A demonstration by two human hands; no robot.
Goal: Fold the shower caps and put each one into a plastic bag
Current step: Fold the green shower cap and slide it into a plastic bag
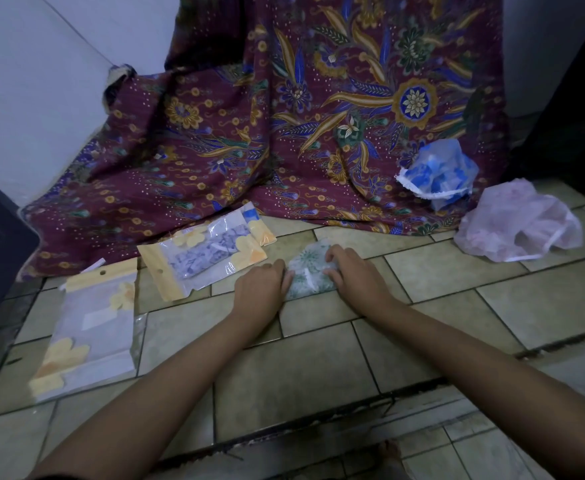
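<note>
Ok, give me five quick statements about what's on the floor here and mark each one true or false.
1. Both the left hand and the right hand touch the green-patterned shower cap. True.
2. The pink shower cap is inside a plastic bag. False: it lies loose on the tiles at the right.
3. The blue shower cap rests on the patterned cloth. True.
4. The flowered bag nearest the hands is empty. False: it holds a folded purplish cap.
5. The far-left flowered bag lies flat on the tiles. True.
</note>
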